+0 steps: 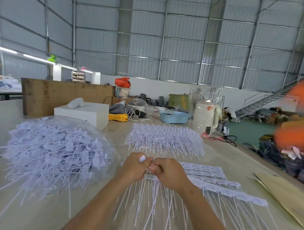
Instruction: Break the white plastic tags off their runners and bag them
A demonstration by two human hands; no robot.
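Head view: my left hand [136, 166] and right hand [169, 173] meet knuckle to knuckle over the bench [233, 159], each grip pinching the runner of white tags [150, 176], strands hanging toward me

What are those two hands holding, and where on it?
Both the left hand and right hand pinch a strip of white tags at its top edge.

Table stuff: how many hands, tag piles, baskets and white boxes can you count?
Hands: 2, left hand and right hand
Tag piles: 3, bagged tags, far stack, near runners
Blue basket: 1
White box: 1
Total: 7
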